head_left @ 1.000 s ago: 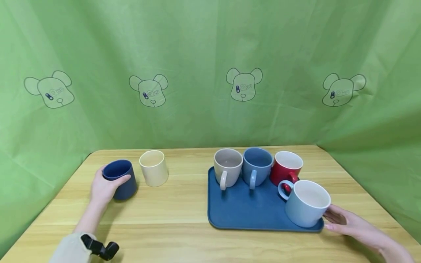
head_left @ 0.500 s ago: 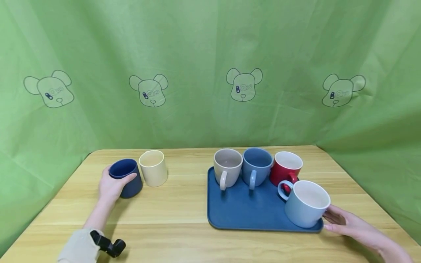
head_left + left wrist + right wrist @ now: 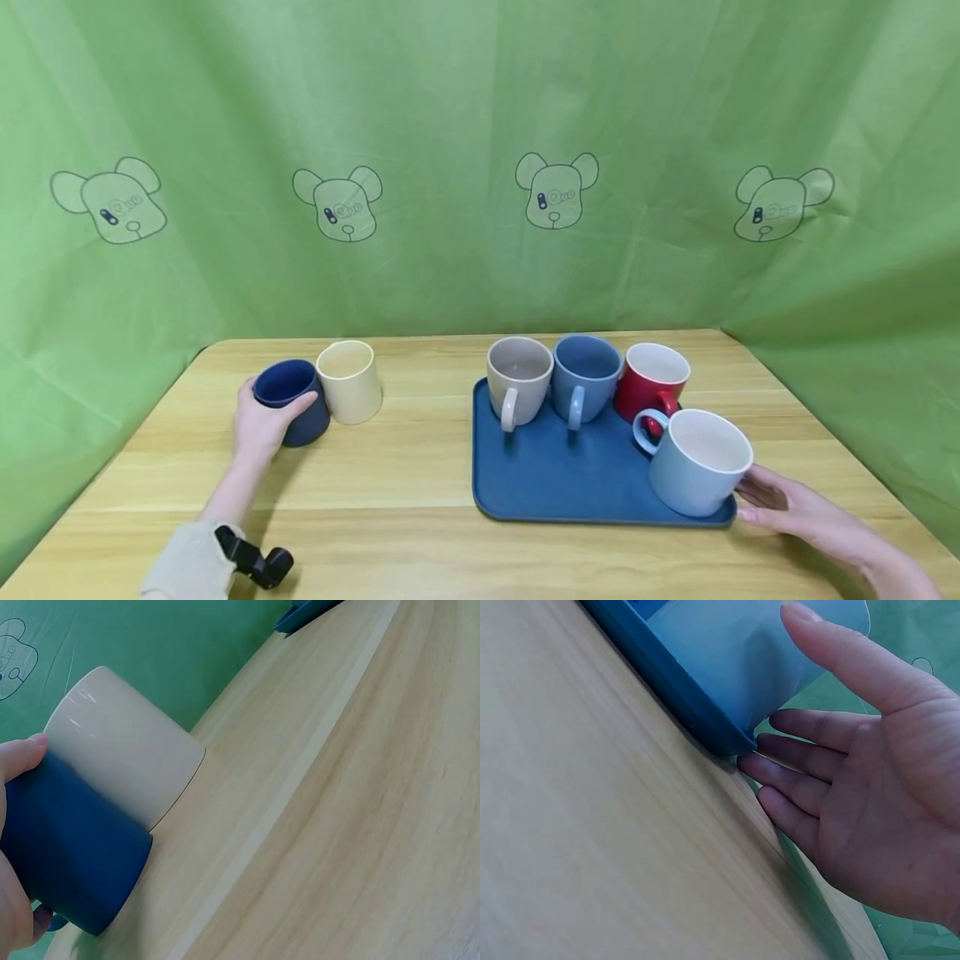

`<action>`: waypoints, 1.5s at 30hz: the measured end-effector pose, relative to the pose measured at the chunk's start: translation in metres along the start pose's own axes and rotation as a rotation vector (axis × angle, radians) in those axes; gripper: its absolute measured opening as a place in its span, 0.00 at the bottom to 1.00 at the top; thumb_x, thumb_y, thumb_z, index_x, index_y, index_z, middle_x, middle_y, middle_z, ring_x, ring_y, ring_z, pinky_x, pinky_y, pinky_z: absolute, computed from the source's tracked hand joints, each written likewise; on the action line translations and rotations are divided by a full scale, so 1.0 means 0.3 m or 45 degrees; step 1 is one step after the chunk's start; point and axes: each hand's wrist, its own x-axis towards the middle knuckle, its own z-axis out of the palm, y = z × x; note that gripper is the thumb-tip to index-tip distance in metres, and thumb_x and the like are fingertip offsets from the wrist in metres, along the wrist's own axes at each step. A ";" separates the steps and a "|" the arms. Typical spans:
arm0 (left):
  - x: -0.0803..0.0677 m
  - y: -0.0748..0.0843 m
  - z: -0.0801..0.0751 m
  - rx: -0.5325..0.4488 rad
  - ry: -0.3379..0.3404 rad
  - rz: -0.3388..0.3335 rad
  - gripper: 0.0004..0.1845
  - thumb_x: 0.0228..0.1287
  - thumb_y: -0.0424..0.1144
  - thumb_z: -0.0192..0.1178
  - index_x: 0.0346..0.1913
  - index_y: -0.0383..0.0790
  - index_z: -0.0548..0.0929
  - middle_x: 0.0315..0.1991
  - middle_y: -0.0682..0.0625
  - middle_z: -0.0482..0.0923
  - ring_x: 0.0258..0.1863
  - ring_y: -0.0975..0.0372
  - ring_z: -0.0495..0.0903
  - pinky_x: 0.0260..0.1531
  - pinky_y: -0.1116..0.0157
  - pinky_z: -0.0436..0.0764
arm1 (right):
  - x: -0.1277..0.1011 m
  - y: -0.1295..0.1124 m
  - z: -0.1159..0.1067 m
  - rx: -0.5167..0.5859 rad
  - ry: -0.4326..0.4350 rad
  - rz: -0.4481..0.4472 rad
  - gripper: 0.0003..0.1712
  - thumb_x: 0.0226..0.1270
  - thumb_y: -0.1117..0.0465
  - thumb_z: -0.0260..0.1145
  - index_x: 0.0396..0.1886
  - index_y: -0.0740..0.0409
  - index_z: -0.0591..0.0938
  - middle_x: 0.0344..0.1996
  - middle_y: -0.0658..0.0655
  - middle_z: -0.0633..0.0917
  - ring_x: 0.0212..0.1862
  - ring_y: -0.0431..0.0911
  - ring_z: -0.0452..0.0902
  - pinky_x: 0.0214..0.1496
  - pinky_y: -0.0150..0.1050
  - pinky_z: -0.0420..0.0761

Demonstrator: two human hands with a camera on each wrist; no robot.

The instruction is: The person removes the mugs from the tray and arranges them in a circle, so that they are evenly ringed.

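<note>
On the left side of the counter, the left hand wraps around the near side of a dark blue cup, its grip grasping the cup with the thumb lying along the rim. The left wrist view shows the dark blue cup pressed right against a cream cup, the two walls touching. In the head view the cream cup stands upright just to the right of the dark blue one, which looks slightly tilted.

On the right half of the counter lies a dark blue tray. Along its far edge stand three mugs in a row, close together: a beige mug, a blue mug and a red mug, each with its handle turned toward the near side. A pale blue mug sits at the tray's near right corner, its handle pointing left toward the red mug.

The right hand rests on the counter beside that corner, its grip released, fingers straight. In the right wrist view the fingertips touch the tray's edge, and the thumb reaches up beside the pale blue mug; whether it touches the mug cannot be told.
</note>
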 end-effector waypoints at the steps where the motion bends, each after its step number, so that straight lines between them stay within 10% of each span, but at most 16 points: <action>1: 0.000 0.002 0.002 -0.011 0.001 -0.001 0.47 0.43 0.41 0.73 0.64 0.28 0.59 0.59 0.33 0.64 0.58 0.46 0.64 0.60 0.51 0.60 | -0.001 0.001 0.000 0.001 0.003 -0.001 0.36 0.65 0.72 0.54 0.63 0.86 0.45 0.52 0.21 0.63 0.54 0.20 0.61 0.51 0.22 0.66; 6: -0.004 0.005 0.009 -0.121 0.021 -0.015 0.45 0.46 0.38 0.72 0.64 0.28 0.58 0.58 0.35 0.64 0.57 0.49 0.64 0.59 0.54 0.61 | -0.005 0.003 0.000 -0.007 0.020 -0.004 0.36 0.65 0.72 0.54 0.63 0.86 0.45 0.52 0.21 0.63 0.54 0.21 0.61 0.51 0.22 0.66; 13: -0.082 0.036 0.000 -0.164 0.186 0.017 0.45 0.52 0.41 0.68 0.67 0.29 0.54 0.58 0.34 0.60 0.56 0.48 0.62 0.57 0.53 0.61 | -0.002 -0.019 0.002 -0.080 0.010 0.036 0.36 0.66 0.71 0.54 0.63 0.86 0.45 0.60 0.84 0.50 0.54 0.20 0.60 0.50 0.23 0.67; 20: -0.147 0.108 0.018 -0.182 0.265 0.129 0.36 0.53 0.38 0.67 0.62 0.28 0.63 0.50 0.44 0.66 0.50 0.56 0.65 0.48 0.67 0.63 | 0.005 -0.021 -0.003 -0.060 0.031 0.026 0.37 0.65 0.71 0.55 0.64 0.85 0.46 0.63 0.56 0.64 0.54 0.20 0.61 0.51 0.23 0.66; 26: -0.211 0.180 0.076 -0.305 0.127 0.182 0.30 0.53 0.29 0.65 0.60 0.26 0.66 0.50 0.37 0.71 0.47 0.57 0.69 0.46 0.71 0.67 | 0.005 -0.027 0.006 -0.069 0.023 0.031 0.37 0.65 0.71 0.55 0.63 0.85 0.46 0.61 0.85 0.52 0.53 0.20 0.60 0.51 0.23 0.66; 45: -0.423 0.386 0.394 -0.741 -0.499 0.092 0.21 0.56 0.29 0.62 0.52 0.25 0.72 0.44 0.37 0.78 0.42 0.59 0.77 0.45 0.69 0.75 | 0.003 -0.040 0.014 -0.099 0.014 0.020 0.37 0.65 0.71 0.56 0.62 0.88 0.46 0.59 0.87 0.51 0.52 0.19 0.59 0.50 0.23 0.67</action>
